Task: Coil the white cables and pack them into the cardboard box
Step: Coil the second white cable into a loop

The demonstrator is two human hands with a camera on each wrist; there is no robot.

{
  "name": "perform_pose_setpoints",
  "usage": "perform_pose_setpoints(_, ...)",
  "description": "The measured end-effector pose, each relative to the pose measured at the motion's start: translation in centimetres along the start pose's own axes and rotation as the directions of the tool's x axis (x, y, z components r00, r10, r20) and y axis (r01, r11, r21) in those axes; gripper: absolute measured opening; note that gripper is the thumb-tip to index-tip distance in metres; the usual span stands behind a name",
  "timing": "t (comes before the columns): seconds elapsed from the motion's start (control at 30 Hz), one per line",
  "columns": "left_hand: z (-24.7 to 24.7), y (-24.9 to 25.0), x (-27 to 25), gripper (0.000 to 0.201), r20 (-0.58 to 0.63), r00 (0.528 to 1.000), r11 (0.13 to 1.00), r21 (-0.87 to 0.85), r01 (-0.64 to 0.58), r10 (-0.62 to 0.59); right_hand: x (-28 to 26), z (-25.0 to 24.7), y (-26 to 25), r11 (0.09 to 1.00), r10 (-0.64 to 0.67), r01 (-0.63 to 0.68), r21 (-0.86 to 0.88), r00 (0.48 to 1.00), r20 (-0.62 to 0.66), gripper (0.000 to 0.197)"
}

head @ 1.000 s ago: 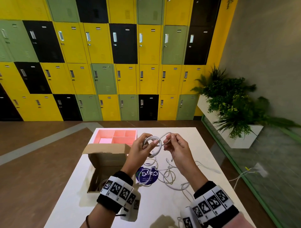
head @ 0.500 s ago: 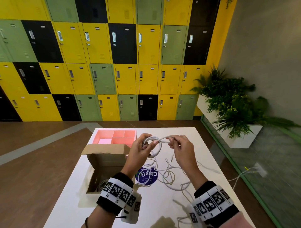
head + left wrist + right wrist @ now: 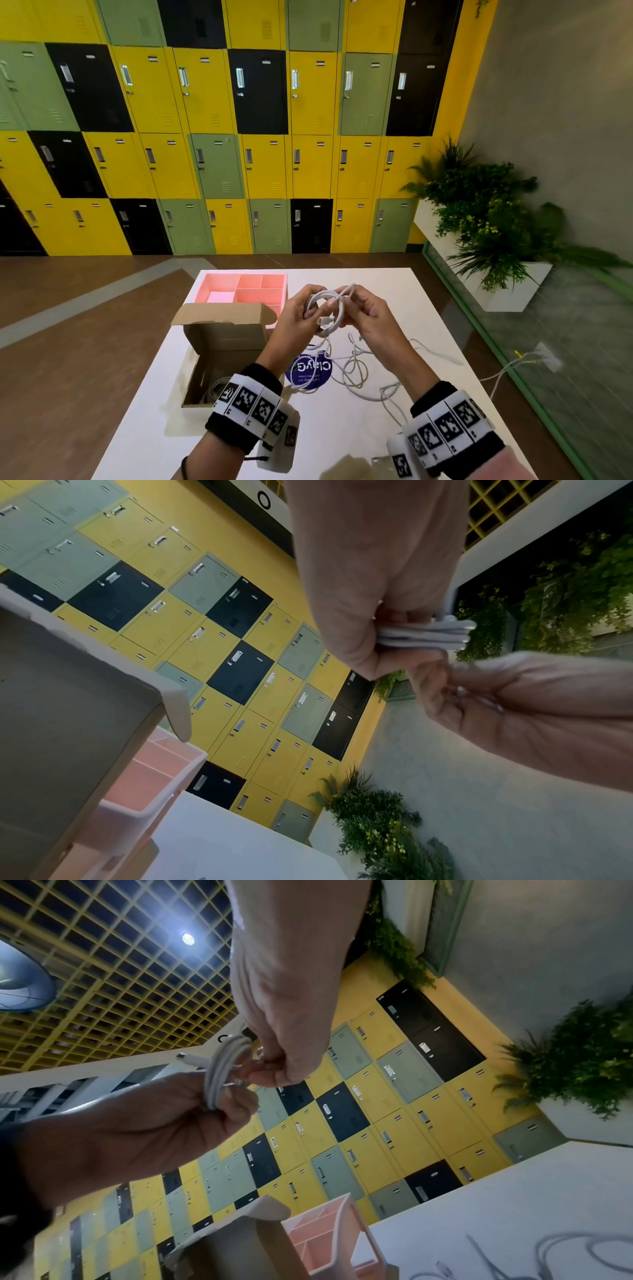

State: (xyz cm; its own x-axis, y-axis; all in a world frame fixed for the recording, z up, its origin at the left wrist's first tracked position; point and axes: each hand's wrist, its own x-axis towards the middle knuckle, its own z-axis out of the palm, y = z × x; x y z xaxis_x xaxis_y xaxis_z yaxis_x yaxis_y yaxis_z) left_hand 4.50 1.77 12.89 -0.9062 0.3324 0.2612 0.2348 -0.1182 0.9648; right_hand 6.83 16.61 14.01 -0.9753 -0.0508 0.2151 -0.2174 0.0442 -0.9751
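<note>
Above the table, my left hand (image 3: 313,313) grips a small coil of white cable (image 3: 330,305); the stacked loops (image 3: 424,635) show between its thumb and fingers. My right hand (image 3: 349,310) is close against the coil and pinches the cable's tail at the loops (image 3: 224,1069). A plug end (image 3: 190,1059) sticks out of the coil. The cardboard box (image 3: 222,346) stands open at the left of the table, with another coiled cable (image 3: 215,390) inside. More loose white cables (image 3: 354,371) lie tangled on the white table (image 3: 342,431) below my hands.
A pink divided tray (image 3: 245,289) sits behind the box, touching its raised flap. A round blue sticker (image 3: 310,368) lies under the cables. The table ends close on the right, where a planter (image 3: 513,284) and a green-framed glass floor panel lie. Lockers fill the back wall.
My right hand has moved left, up against the coil, bringing the cable's tail with it. The left hand keeps its hold on the coil in the same place.
</note>
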Motion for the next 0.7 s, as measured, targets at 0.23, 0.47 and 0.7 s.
perform_pose_setpoints(0.23,-0.4,-0.8,0.2,0.013,-0.185,0.976,0.983,0.161,-0.086,0.116,-0.7,1.5,-0.5,0.988,0.084,-0.089,-0.124,0.995,-0.046,0.031)
perform_pose_setpoints(0.47,0.1,-0.6,-0.1,0.015,-0.138,0.980,0.955,0.276,-0.104,0.146,-0.8,2.3,-1.3,0.959,0.190,-0.219,-0.181,0.968,-0.166,0.044)
perform_pose_setpoints(0.7,-0.3,-0.7,-0.3,0.014,-0.123,0.980,0.951,0.288,-0.115,0.156,-1.2,2.5,-1.8,0.941,0.308,-0.321,-0.108,0.944,-0.122,0.041)
